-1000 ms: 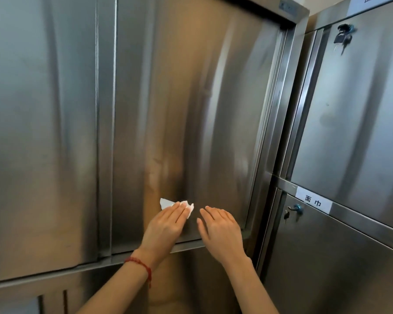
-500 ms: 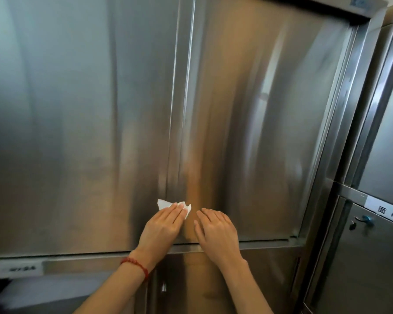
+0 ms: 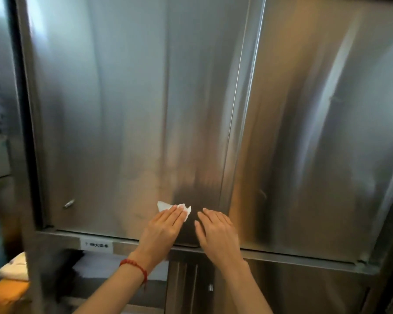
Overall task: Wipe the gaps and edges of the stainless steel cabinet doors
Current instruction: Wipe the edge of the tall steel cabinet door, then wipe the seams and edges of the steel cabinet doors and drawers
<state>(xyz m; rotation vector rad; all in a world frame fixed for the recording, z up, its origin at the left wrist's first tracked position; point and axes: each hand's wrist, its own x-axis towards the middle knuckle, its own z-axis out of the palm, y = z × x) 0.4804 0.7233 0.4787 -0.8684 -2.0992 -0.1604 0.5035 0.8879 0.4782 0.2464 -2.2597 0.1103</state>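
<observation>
Left hand (image 3: 161,227), fingers straight, presses a white tissue (image 3: 163,205) on the steel door (image 3: 123,109). Right hand (image 3: 218,231) rests flat beside it, holding nothing. A label (image 3: 98,244) sits lower left.

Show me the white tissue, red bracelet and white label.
white crumpled paper tissue (image 3: 163,206): head view, bare left corner.
red string bracelet (image 3: 134,264): head view, strand on wrist.
white printed label (image 3: 96,245): head view, its middle.

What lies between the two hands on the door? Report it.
Only bare steel of the door; in the head view the tissue under the left hand pokes toward the right hand without reaching it.
</observation>
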